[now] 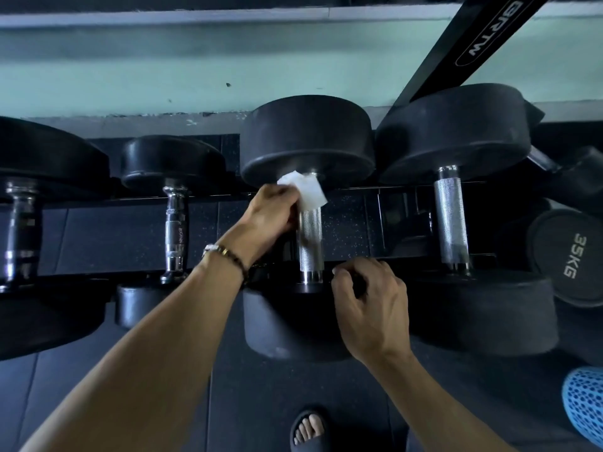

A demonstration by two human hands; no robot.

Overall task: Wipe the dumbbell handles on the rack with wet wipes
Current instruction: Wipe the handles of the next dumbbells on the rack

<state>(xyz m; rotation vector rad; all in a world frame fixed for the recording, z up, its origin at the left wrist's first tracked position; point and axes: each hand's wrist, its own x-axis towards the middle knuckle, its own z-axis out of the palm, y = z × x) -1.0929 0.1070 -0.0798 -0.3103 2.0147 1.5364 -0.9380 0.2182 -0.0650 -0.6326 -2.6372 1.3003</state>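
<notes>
Several black dumbbells lie across the rack [355, 223], handles pointing toward me. My left hand [270, 210] presses a white wet wipe [308, 189] around the far end of the middle dumbbell's knurled steel handle [310, 246], just below its far head [306, 138]. My right hand [368, 301] hovers by the near end of the same handle, over the near head, its fingers loosely curled and holding nothing. A beaded bracelet sits on my left wrist.
To the right lies another knurled handle [452, 216], to the left a chrome handle [175, 230] and a darker one [20, 233]. A 35KG dumbbell [571, 256] sits at far right. A black slanted frame [483, 37] rises at upper right. My sandalled foot [308, 430] and a blue shoe [585, 402] stand on the floor.
</notes>
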